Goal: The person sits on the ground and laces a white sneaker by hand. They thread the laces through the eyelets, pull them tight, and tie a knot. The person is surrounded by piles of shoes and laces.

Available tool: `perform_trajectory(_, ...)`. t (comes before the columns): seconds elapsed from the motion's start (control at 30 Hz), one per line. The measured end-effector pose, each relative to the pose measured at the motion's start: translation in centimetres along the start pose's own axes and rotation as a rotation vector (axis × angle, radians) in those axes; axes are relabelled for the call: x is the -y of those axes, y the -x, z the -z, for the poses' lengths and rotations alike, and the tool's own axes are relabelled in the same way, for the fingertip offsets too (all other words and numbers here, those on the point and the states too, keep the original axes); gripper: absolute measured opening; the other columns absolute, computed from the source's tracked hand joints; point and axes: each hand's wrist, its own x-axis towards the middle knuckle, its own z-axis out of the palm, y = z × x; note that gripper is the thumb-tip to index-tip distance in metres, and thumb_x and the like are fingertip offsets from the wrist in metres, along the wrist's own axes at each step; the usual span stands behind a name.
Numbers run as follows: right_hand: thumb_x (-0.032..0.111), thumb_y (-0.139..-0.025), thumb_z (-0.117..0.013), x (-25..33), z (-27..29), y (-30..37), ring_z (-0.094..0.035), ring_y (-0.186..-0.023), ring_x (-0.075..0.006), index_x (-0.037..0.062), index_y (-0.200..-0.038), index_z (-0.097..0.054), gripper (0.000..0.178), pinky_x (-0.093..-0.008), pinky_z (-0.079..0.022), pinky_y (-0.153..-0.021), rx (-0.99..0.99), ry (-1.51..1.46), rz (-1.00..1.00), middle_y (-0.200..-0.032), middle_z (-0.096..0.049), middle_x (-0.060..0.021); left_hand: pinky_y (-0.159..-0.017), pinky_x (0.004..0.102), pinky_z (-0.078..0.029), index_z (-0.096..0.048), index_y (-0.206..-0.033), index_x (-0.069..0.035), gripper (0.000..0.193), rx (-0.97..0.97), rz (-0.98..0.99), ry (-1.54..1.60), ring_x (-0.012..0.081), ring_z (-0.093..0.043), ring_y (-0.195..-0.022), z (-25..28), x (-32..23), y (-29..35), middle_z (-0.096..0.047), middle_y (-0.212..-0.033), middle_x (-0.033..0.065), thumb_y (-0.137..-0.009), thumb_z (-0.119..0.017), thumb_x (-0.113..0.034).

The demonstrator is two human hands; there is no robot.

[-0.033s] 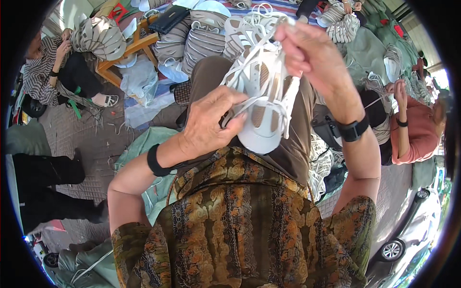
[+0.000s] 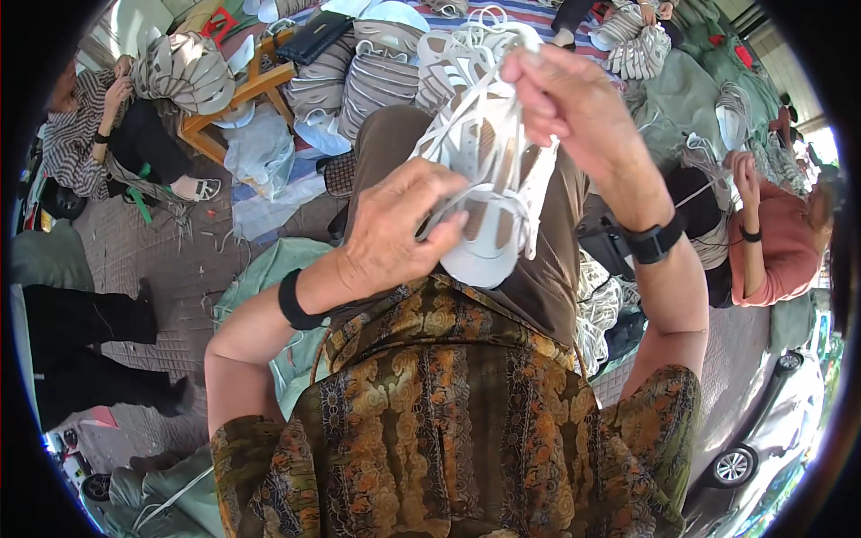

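Observation:
A white and beige shoe upper [image 2: 484, 260] with white laces strung over it lies across my lap, its rounded white end toward me. My left hand [image 2: 395, 224] is at its left side, thumb and forefinger curled on the upper by the lace loops. Above its far right part, my right hand [image 2: 578, 112] is closed in a pinch on a white shoelace [image 2: 498, 76], with the other fingers bent. Exactly where the lace passes between those fingertips is hard to see. More laced uppers [image 2: 448, 63] are stacked just beyond it.
Bundles of uppers [image 2: 386, 76] lie on a striped sheet ahead, beside a wooden stool [image 2: 242, 90] and a black wallet [image 2: 314, 38]. People sit working at left and right. White laces [image 2: 596, 314] lie by my right thigh. A parked car [image 2: 771, 430] stands at lower right.
My right hand has shifted slightly left and down. My left thumb and forefinger have moved a little on the upper, which has tilted slightly.

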Motion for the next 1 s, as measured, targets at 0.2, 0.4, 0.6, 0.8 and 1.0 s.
perform_trajectory(0.2, 0.027, -0.103, -0.049, -2.0, -0.2, -1.2, -0.035, -0.047, -0.0031, 0.0015, -0.096, -0.061, 0.029, -0.0214, -0.034, -0.046, -0.025, -0.067, -0.052, -0.058, -0.039, 0.0064, -0.082, 0.0368, -0.054, -0.066, -0.109, -0.005, 0.039, 0.278, -0.211, -0.185, 0.0298, -0.058, -0.105, -3.5, 0.0, 2.2, -0.059, -0.119, 0.0085, -0.071, -0.073, -0.006)
perform_trajectory(0.4, 0.02, -0.101, -0.048, 2.4, 0.0, -2.1, -0.034, -0.047, -0.0046, 0.0018, -0.099, -0.06, 0.022, -0.0212, -0.035, -0.047, 0.017, -0.177, 0.223, -0.059, -0.039, 0.0056, -0.085, 0.0346, -0.053, -0.065, -0.109, -0.003, 0.04, 0.274, -0.212, -0.19, 0.027, -0.057, -0.105, -4.3, 1.3, 3.8, -0.058, -0.117, 0.0081, -0.071, -0.072, -0.008)
perform_trajectory(0.6, 0.02, -0.104, -0.043, 7.6, -0.1, -5.0, -0.032, -0.044, -0.0067, -0.0002, -0.093, -0.056, 0.027, -0.0219, -0.036, -0.044, -0.004, -0.04, 0.22, -0.059, -0.039, 0.0041, -0.083, 0.0367, -0.052, -0.064, -0.107, -0.003, 0.036, 0.194, -0.162, -0.091, 0.0284, -0.058, -0.102, -3.8, 1.4, 3.7, -0.058, -0.112, 0.0105, -0.072, -0.071, -0.006)
perform_trajectory(0.8, 0.024, -0.103, -0.046, 2.1, -0.8, -4.1, -0.038, -0.046, -0.0071, -0.0003, -0.093, -0.056, 0.028, -0.0226, -0.037, -0.043, -0.043, -0.069, 0.051, -0.059, -0.043, 0.0025, -0.079, 0.0387, -0.051, -0.064, -0.106, -0.005, 0.034, -0.029, 0.015, -0.117, 0.0323, -0.059, -0.093, -1.3, 1.4, 1.4, -0.06, -0.105, 0.0133, -0.073, -0.07, -0.001)
perform_trajectory(1.0, 0.023, -0.095, -0.057, -1.8, 3.1, -3.2, -0.04, -0.053, -0.0048, 0.0089, -0.092, -0.065, 0.016, -0.0213, -0.031, -0.047, -0.207, 0.006, -0.082, -0.064, -0.046, 0.0064, -0.078, 0.0424, -0.052, -0.058, -0.095, -0.005, 0.022, 0.072, -0.059, -0.267, 0.0328, -0.056, -0.094, -3.2, 4.8, 2.0, -0.056, -0.096, 0.0126, -0.077, -0.063, -0.017)
